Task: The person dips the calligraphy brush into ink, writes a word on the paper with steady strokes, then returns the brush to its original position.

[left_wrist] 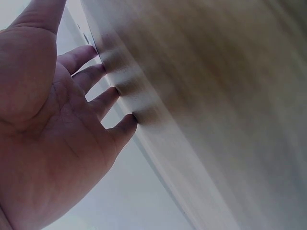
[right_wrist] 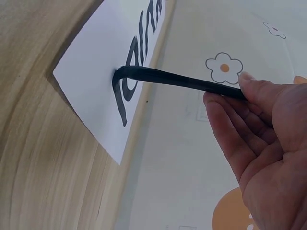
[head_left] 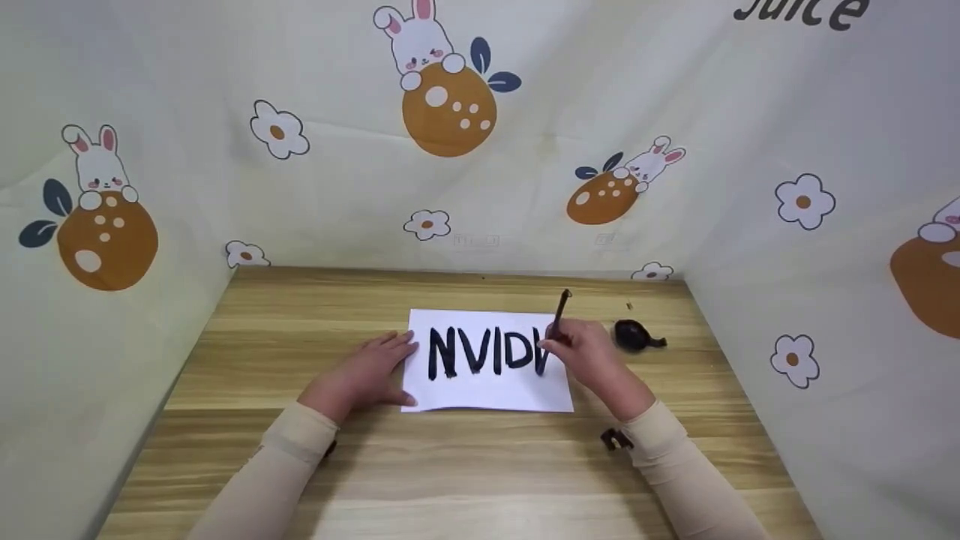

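A white sheet of paper (head_left: 487, 396) lies on the wooden table, bearing thick black brushed letters that read "NVID" plus a further slanted stroke. My right hand (head_left: 589, 356) pinches a dark paintbrush (head_left: 559, 315) between thumb and fingers. In the right wrist view the bent black tip of the brush (right_wrist: 163, 76) touches the paper at the end of that last stroke. With spread, straight fingers, my left hand (head_left: 371, 375) rests at the paper's left edge. The left wrist view shows its fingertips (left_wrist: 127, 122) against the tabletop side; the lettering is out of sight there.
A small round black container with a spout or handle (head_left: 634, 336) stands right of the paper, close to my right hand. The wooden table (head_left: 480, 480) is enclosed on three sides by cream cloth (head_left: 337, 202) printed with rabbits, oranges and flowers.
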`<state>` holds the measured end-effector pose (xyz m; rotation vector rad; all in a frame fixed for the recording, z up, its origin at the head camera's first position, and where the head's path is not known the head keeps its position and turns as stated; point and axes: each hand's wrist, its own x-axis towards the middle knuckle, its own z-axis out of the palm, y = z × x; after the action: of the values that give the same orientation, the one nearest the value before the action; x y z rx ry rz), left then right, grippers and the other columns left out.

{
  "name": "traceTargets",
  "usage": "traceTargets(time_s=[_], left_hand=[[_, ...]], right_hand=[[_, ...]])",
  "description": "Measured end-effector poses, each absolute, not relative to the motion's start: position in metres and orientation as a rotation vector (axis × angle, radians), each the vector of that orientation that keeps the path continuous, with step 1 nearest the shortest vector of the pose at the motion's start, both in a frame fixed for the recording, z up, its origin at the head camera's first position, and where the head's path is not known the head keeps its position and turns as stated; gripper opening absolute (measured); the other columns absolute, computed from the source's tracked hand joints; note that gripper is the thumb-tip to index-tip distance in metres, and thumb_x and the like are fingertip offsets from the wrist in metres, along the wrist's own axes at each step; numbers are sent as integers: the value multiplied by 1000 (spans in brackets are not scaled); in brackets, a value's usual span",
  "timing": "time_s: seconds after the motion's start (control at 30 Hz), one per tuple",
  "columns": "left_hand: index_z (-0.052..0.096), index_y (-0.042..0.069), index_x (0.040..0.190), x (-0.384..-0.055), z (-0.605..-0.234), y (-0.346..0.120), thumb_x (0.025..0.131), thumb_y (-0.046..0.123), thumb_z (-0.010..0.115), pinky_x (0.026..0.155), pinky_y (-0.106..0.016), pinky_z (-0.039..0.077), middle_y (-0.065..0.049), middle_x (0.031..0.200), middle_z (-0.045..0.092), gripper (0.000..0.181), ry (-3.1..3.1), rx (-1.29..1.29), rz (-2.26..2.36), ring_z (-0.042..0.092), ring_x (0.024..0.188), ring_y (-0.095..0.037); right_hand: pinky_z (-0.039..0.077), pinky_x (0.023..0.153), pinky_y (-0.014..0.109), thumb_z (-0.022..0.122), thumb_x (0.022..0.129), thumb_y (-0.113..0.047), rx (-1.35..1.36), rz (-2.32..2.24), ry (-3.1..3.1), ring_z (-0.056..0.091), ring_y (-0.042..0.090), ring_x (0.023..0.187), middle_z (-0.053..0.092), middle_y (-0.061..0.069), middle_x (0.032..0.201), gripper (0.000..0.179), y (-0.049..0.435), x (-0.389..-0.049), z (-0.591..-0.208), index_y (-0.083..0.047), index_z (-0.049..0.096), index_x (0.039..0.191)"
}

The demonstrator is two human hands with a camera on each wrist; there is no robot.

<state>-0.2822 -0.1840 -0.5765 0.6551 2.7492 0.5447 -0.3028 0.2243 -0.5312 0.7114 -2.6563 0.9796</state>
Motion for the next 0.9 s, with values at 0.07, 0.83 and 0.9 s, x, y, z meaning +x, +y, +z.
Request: traceTargets(time_s=[0.07,0.83,0.9], left_hand=[[42,4,169,-282,-576,-184,88,53,92,130,-71,23,-15,180,31,108,2746,655,551,23,166,-47],[41,5,170,-281,-575,-184,90,57,89,130,-69,24,-16,180,30,107,2755,676,509,24,165,-47],[41,6,171,-281,-575,-184,91,58,88,131,-69,23,-15,181,29,107,2749,673,502,23,166,-46]], right_hand=[[58,66,34,88,96,-15,708,982,-2662,64,12,73,76,-1,82,14,224,-302,-531,-9,77,89],[61,72,37,85,100,-15,620,1002,-2635,69,16,79,78,3,89,11,230,-300,-514,-7,79,96],[64,76,40,83,101,-14,592,993,-2628,73,19,84,79,7,95,9,233,-301,-512,-6,80,100]])
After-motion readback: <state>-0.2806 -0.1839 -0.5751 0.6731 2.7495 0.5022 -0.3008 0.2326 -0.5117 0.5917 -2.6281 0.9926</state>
